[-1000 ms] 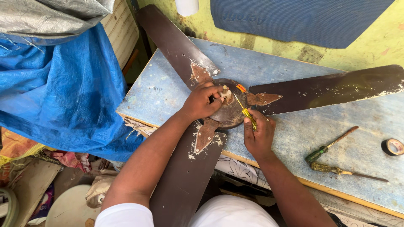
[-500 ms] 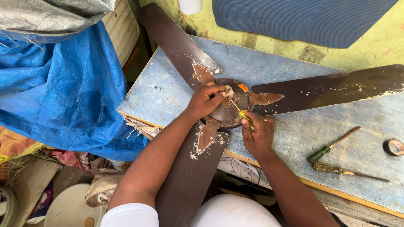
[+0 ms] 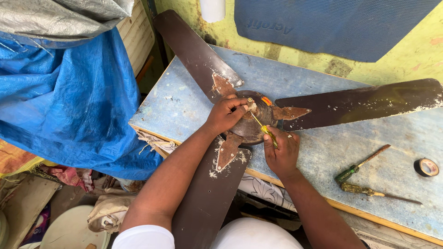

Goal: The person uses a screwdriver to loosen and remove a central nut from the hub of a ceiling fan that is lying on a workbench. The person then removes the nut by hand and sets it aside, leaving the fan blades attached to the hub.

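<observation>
A dark brown ceiling fan with three blades lies on a worn blue table [image 3: 184, 106]; its round motor hub [image 3: 256, 122] is at the middle. My left hand [image 3: 224, 114] rests on the hub's left side, fingertips pinching at a small pale part on top. My right hand [image 3: 281, 150] grips a yellow-handled screwdriver [image 3: 263, 127] whose thin shaft slants up-left to that same spot on the hub. One blade [image 3: 207, 198] runs toward me between my arms, its bracket crusted with white flakes.
Two more screwdrivers [image 3: 364, 177] lie on the table to the right, with a roll of black tape [image 3: 426, 167] beyond them. A blue tarpaulin [image 3: 64, 101] hangs at the left. A blue mat [image 3: 332, 25] leans on the yellow-green wall behind.
Both hands stay at the hub. The screwdriver tip has shifted slightly up onto the hub's top, and my left fingers have closed in around it.
</observation>
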